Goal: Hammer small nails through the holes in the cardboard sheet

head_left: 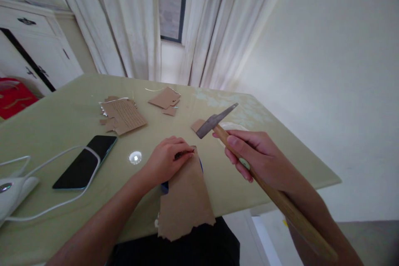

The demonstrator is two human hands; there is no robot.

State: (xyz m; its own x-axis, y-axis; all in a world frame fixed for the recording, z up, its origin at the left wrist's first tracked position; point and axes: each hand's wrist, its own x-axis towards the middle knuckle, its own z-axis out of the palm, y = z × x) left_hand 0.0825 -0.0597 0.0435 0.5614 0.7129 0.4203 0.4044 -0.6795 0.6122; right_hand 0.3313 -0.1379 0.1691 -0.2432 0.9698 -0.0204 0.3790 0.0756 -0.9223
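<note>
In my right hand (249, 153) is a hammer (215, 124), gripped around its wooden handle, its metal head raised above the table. My left hand (170, 160) rests on the far end of a torn piece of brown cardboard (187, 199). Its thumb and forefinger pinch together at the cardboard's far edge; whatever is between them is too small to name. Something blue (164, 187), mostly hidden, lies under the cardboard. The near torn edge of the cardboard reaches past the table's front edge.
Cardboard scraps (124, 115) lie at the back left, others (165, 97) at the back middle. A small cardboard piece (197, 125) sits behind the hammer head. A phone (85, 162) and a white cable (56, 203) occupy the left of the table (264, 191).
</note>
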